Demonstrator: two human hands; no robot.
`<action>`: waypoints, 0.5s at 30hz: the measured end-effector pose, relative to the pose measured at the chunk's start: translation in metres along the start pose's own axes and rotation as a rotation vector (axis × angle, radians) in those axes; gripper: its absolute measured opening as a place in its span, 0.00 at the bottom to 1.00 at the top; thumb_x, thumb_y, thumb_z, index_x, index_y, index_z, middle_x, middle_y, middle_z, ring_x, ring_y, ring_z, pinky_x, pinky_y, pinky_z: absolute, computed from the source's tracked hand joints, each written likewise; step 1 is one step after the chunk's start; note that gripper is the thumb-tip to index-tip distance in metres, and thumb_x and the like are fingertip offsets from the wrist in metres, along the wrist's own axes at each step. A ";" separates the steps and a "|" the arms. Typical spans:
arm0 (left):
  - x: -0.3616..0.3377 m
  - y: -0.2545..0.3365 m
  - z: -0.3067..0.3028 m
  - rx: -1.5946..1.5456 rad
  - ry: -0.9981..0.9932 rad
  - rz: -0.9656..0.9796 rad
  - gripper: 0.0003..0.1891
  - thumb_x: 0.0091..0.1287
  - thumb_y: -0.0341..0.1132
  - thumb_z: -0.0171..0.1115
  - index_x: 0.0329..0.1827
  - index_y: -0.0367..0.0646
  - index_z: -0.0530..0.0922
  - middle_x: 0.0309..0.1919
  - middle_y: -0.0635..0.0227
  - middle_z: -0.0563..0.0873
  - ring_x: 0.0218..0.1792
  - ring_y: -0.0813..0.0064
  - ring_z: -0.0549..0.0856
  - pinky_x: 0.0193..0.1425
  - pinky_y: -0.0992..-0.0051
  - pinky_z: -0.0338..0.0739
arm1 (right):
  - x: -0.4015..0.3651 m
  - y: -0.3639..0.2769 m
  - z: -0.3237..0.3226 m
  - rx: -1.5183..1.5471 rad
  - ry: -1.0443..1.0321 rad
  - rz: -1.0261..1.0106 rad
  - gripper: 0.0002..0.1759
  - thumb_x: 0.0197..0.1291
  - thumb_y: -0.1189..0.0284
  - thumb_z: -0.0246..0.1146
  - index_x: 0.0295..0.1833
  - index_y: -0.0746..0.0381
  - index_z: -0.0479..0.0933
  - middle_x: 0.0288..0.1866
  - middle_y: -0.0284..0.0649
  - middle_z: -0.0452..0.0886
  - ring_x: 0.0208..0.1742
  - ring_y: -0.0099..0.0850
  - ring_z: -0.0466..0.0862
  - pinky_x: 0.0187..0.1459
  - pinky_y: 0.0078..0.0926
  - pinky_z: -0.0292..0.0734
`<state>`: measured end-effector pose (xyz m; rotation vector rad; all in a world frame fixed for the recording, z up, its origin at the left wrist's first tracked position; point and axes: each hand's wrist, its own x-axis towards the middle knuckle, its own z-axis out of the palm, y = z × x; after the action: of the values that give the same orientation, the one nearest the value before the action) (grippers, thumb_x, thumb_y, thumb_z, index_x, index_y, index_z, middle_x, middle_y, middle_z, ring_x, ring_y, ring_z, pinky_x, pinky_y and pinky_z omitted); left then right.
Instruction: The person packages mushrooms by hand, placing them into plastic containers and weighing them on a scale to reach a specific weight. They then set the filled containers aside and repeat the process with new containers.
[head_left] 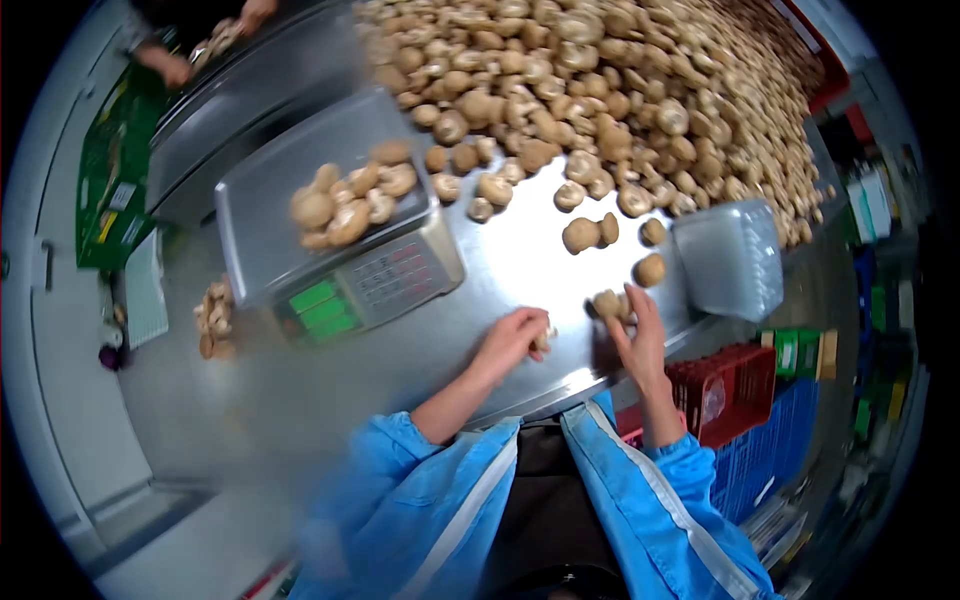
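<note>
On the metal table, my left hand (515, 338) is closed round a small mushroom (543, 340), which shows partly at the fingertips. My right hand (640, 338), to its right, has its thumb and fingers around a brown mushroom (606, 305). Two mushrooms (581, 235) lie just beyond, and single ones sit near the right hand. A digital scale (400, 280) with a lit green display stands to the left, its steel tray (255, 240) bearing several mushrooms (348, 221). The large mushroom heap (640, 90) covers the table's far side.
Stacked clear plastic trays (728, 258) lie at the right table edge. Red crates (735, 395) and a blue crate (765, 450) stand below right. A small mushroom pile (215, 320) lies left of the scale. Another person's hands (176, 70) hold mushrooms at the upper left.
</note>
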<state>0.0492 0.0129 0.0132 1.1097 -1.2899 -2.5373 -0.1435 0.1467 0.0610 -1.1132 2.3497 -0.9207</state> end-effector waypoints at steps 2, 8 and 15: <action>0.026 0.002 -0.004 -0.079 -0.015 0.087 0.26 0.74 0.46 0.58 0.68 0.40 0.69 0.51 0.64 0.82 0.45 0.72 0.84 0.45 0.74 0.81 | 0.019 -0.002 0.005 0.166 0.090 -0.044 0.37 0.58 0.74 0.71 0.72 0.61 0.65 0.70 0.50 0.69 0.66 0.43 0.76 0.58 0.39 0.79; 0.041 0.035 0.006 0.015 0.212 0.298 0.35 0.70 0.33 0.60 0.77 0.37 0.54 0.68 0.52 0.69 0.53 0.66 0.83 0.53 0.72 0.81 | 0.030 0.009 -0.026 -0.045 0.227 0.166 0.40 0.58 0.68 0.69 0.73 0.63 0.60 0.73 0.55 0.62 0.67 0.55 0.72 0.62 0.45 0.74; 0.073 0.020 0.029 0.036 0.190 0.349 0.41 0.67 0.31 0.65 0.78 0.35 0.50 0.73 0.51 0.62 0.51 0.68 0.84 0.56 0.71 0.81 | 0.069 0.067 0.010 0.165 0.271 0.128 0.37 0.55 0.73 0.68 0.69 0.66 0.62 0.65 0.57 0.66 0.60 0.56 0.74 0.61 0.43 0.75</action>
<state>-0.0269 -0.0082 -0.0024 1.0005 -1.3476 -2.1128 -0.2163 0.1200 0.0029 -0.8062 2.4669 -1.2590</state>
